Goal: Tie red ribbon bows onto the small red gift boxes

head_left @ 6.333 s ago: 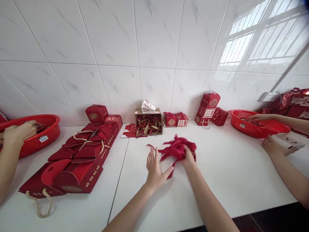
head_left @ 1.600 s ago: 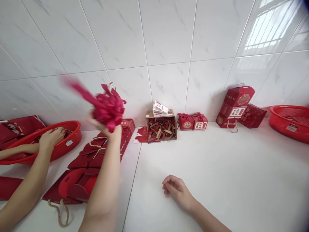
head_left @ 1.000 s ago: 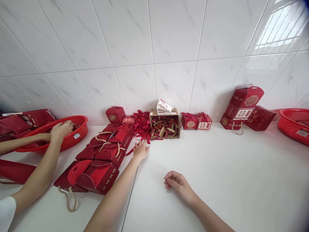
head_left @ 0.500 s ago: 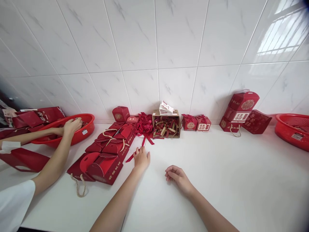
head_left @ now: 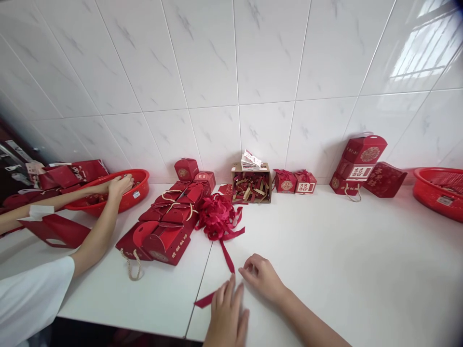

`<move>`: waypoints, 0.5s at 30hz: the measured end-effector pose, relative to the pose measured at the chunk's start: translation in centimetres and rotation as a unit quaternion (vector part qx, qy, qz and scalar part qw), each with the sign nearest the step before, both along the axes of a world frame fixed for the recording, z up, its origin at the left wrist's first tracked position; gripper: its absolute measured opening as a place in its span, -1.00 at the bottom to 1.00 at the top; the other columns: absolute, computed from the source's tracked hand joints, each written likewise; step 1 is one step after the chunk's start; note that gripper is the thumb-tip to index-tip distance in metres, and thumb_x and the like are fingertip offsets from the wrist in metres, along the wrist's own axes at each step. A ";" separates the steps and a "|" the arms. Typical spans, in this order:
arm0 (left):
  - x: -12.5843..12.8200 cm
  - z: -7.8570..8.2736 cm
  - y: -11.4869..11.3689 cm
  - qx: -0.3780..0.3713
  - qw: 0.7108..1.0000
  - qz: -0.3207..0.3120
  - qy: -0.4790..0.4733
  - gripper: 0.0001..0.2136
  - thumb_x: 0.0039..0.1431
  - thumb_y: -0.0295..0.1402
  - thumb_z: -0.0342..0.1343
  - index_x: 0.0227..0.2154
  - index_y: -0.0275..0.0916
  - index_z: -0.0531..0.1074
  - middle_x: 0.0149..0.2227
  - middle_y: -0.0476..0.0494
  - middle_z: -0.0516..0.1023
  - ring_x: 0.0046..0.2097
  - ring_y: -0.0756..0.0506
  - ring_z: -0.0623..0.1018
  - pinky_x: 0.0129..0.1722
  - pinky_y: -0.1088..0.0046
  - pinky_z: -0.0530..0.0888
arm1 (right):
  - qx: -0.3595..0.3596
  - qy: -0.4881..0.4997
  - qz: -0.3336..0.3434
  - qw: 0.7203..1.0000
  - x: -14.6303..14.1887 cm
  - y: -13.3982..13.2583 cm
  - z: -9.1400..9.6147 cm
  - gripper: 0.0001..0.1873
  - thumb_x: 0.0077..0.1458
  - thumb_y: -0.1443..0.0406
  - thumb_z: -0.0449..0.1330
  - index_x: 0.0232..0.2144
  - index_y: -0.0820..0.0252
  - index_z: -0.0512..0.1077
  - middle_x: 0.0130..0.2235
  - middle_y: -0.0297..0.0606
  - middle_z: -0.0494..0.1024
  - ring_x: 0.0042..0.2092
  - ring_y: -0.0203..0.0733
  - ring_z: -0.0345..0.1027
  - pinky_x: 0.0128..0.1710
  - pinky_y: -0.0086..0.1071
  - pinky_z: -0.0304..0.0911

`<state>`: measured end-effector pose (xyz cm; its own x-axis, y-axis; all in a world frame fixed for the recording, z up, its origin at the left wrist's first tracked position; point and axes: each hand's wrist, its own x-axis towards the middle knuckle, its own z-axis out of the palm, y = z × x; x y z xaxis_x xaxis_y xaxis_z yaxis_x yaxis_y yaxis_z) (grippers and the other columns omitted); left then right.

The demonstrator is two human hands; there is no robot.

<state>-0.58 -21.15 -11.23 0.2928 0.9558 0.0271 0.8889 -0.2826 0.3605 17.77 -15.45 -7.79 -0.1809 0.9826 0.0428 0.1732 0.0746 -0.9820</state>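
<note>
Taking the ribbon bundle (head_left: 217, 217) as landmark, the step in hand looks to be the separating or straightening of one loose strand; the bundle itself sits on the tabletop (head_left: 343, 270), just beside the red gift boxes (head_left: 170, 243) and in front of the carton (head_left: 266, 166) of paper strips. A ribbon tail (head_left: 227, 258) runs from the bundle toward the person, to the fingertips of the left hand (head_left: 226, 315); a ribbon end (head_left: 205, 300) shows on that hand's other side, and whether both are one strip is hidden. The left grip is spread, fingers long and thumb apart, lying over the ribbon. The right hand (head_left: 263, 279), nearer the person than the bundle, is loosely curled with nothing visible in it; I cannot tell whether its fingertips meet. The next move would seem to call for a light pinch on the strand.
</note>
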 end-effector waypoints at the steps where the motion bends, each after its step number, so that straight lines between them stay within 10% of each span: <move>1: 0.2 -0.5 -1.3 -0.008 0.999 -0.043 -0.016 -0.49 0.20 -0.20 -0.05 0.23 -0.11 0.22 0.33 -0.28 0.11 0.29 -0.38 0.18 0.19 -0.09 0.25 | 0.022 -0.059 0.003 0.998 -0.4 -0.4 0.1 -0.77 0.05 0.13 0.21 -0.50 0.15 0.44 -0.39 -0.28 0.44 -0.40 -0.24 0.21 -0.36 -0.34 0.11; 4: 0.6 -0.1 -3.3 -0.025 0.987 -0.146 -0.068 -0.59 0.12 -0.29 0.04 0.07 0.02 0.39 0.16 -0.20 0.41 0.17 -0.33 0.37 0.09 0.00 0.38 | 0.095 -0.248 0.027 0.964 -1.3 -1.1 0.2 -0.82 0.08 0.19 0.17 -0.48 0.15 0.40 -0.38 -0.25 0.46 -0.36 -0.20 0.28 -0.37 -0.36 0.11; 7: 0.4 2.5 -2.1 0.057 0.989 -0.062 -0.123 -0.67 0.20 -0.34 -0.10 -0.04 0.04 0.43 -0.02 -0.18 0.52 0.07 -0.24 0.44 0.07 0.12 0.40 | 0.134 -0.311 0.047 0.940 -1.5 -1.2 0.1 -0.97 0.05 0.34 0.15 -0.43 0.16 0.39 -0.34 -0.24 0.48 -0.32 -0.18 0.32 -0.35 -0.38 0.11; 10: -0.1 5.3 1.9 0.108 0.987 0.082 -0.083 -0.61 0.16 -0.22 -0.01 0.06 -0.11 0.35 0.05 -0.31 0.41 0.12 -0.31 0.37 0.10 0.06 0.33 | 0.136 -0.316 0.046 0.938 -1.3 -1.1 0.0 -0.91 0.08 0.39 0.08 -0.41 0.17 0.38 -0.30 -0.19 0.49 -0.30 -0.16 0.34 -0.34 -0.37 0.12; 15: -0.7 7.8 10.4 0.068 0.987 0.119 -0.086 -0.42 -0.28 -0.27 0.35 -0.08 -0.18 0.40 0.15 -0.31 0.32 0.22 -0.44 0.20 0.13 -0.07 0.22 | 0.115 -0.322 0.012 0.940 -1.2 -0.9 -0.2 -0.87 0.05 0.44 0.05 -0.47 0.18 0.34 -0.34 -0.15 0.49 -0.32 -0.11 0.32 -0.39 -0.35 0.06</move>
<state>-1.31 -10.78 -3.39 0.0399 0.9811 0.1891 0.8648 -0.1288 0.4854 16.53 -16.37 -7.97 -0.2635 0.9563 0.1268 0.7218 0.2827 -0.6317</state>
